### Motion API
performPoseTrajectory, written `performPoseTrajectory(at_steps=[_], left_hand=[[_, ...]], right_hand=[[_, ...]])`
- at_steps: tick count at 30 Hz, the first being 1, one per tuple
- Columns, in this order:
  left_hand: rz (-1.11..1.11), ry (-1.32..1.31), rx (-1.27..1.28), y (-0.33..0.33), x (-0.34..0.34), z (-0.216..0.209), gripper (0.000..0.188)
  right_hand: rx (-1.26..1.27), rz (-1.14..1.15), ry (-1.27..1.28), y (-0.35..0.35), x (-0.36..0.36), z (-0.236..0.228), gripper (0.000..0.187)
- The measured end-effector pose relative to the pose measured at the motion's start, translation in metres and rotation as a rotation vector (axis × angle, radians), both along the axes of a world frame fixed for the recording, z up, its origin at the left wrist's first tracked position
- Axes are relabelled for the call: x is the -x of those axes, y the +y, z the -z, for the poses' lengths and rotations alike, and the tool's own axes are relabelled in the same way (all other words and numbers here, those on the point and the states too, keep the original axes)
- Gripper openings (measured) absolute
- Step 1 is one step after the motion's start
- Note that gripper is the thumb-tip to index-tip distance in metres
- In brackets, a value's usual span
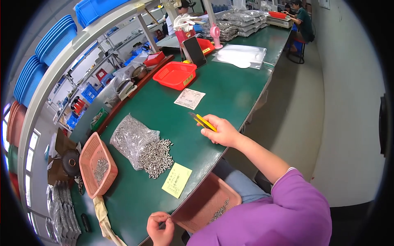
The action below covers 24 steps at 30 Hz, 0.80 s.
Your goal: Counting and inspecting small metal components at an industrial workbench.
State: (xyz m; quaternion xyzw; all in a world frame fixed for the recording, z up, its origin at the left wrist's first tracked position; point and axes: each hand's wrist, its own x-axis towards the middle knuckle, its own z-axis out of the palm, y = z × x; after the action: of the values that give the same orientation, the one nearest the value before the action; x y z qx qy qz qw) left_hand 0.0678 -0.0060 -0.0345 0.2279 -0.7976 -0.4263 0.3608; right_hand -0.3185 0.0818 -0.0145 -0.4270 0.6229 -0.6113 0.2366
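Observation:
My right hand (225, 133) is closed around a yellow box cutter (205, 123), held above the green table (221, 90) with its blade pointing up and left. My left hand (160, 230) is low by the table's near edge, thumb and fingers pinched together; whatever may be between them is too small to make out. A clear plastic bag (130, 133) lies open on its side, and small metal pins (156, 158) spill from its mouth in a heap. Beside the heap is a yellow paper slip (177, 180). Under the table edge, a pink basket (193, 201) holds more metal pieces.
Another pink basket (84, 164) with small parts stands at the left. Farther up the table are a printed paper (189, 98), a red tray (174, 76), a phone (193, 51), a pink fan (216, 35) and stacked bags (242, 20). A person (303, 24) sits at the far end.

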Motion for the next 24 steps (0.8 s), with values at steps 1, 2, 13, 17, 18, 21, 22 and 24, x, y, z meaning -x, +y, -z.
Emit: performPoseTrajectory(at_steps=[1,2,13,17,18,21,22,24], left_hand=[[0.009,0.011,-0.023,0.006,-0.005,0.006,0.021],[0.029,-0.007,0.028,0.01,-0.011,0.011,0.021],[0.078,-0.078,0.202,0.033,-0.045,0.096,0.025],[0.002,-0.014,0.047,0.043,-0.042,0.108,0.022],[0.021,0.009,0.041,0.046,-0.04,0.107,0.022],[0.002,0.029,-0.036,0.058,-0.04,0.105,0.021],[0.008,0.031,-0.036,0.063,-0.039,0.106,0.021],[-0.02,0.056,-0.244,0.073,-0.037,0.109,0.021]], right_hand=[[-0.008,0.043,0.01,0.004,-0.001,0.002,0.026],[0.077,0.088,-0.066,0.013,-0.011,0.002,0.024],[0.02,0.03,0.424,0.101,-0.072,0.119,0.015],[-0.346,-0.072,0.344,0.115,-0.106,0.142,0.059],[-0.303,-0.024,0.382,0.114,-0.114,0.148,0.062],[-0.293,0.017,0.423,0.113,-0.118,0.153,0.067],[-0.314,0.011,0.42,0.113,-0.118,0.153,0.066],[-0.334,0.009,0.42,0.112,-0.12,0.155,0.065]])
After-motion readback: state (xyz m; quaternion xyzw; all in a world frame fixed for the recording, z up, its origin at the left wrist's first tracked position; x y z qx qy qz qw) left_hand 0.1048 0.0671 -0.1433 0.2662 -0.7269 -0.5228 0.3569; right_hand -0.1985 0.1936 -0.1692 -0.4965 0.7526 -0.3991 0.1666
